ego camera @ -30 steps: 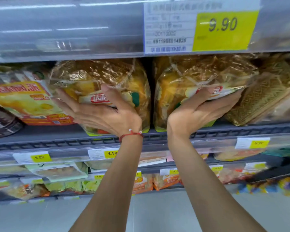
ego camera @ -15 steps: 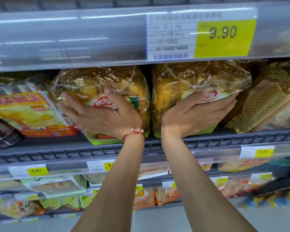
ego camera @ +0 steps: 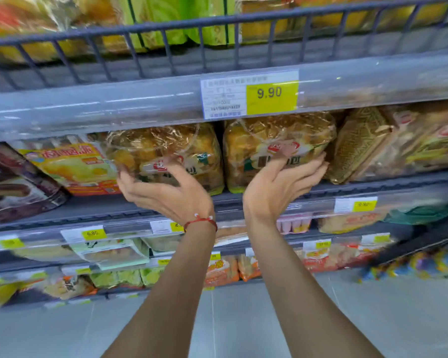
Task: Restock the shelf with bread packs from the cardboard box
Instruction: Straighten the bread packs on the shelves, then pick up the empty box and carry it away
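On the middle shelf, two bread packs stood side by side under the yellow price tag. The left hand, with a red bracelet at the wrist, was held in front of the left bread pack, its fingers spread and curled, blurred, so contact could not be told. The right hand cupped loosely before the right bread pack, fingers apart, the tips near its lower right corner. A yellow snack bag leaned just beside the left pack.
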